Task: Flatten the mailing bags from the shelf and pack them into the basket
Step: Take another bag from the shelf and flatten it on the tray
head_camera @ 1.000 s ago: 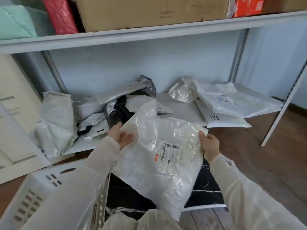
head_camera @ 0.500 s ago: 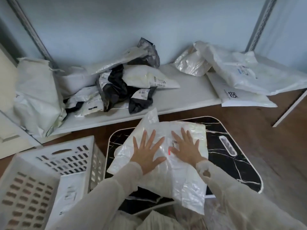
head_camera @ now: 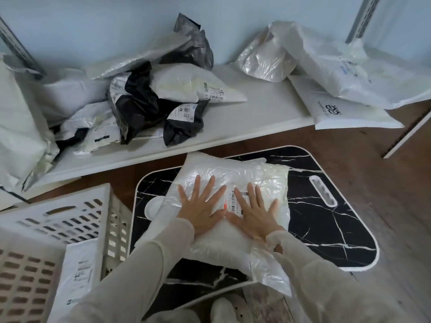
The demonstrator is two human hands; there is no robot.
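Observation:
A crinkled white mailing bag (head_camera: 235, 176) with a barcode label lies on a black marble-patterned board (head_camera: 326, 224) on the floor. My left hand (head_camera: 203, 210) and my right hand (head_camera: 254, 213) press flat on it side by side, fingers spread, gripping nothing. The white slotted basket (head_camera: 70, 215) stands at the lower left, touching the board's left edge, with one flat white bag (head_camera: 74, 276) inside. On the low white shelf (head_camera: 256, 115) behind lie several more crumpled bags, white and black (head_camera: 140, 101).
A pile of white bags (head_camera: 326, 66) sits at the shelf's right end, one overhanging the edge. A large white bag (head_camera: 18, 127) leans at the far left. Metal shelf uprights stand at both back corners. Brown wood floor shows to the right.
The bag came down from being held up at its sides onto the board. Both hands now press flat on it, and its far edge has spread flatter over the last half second.

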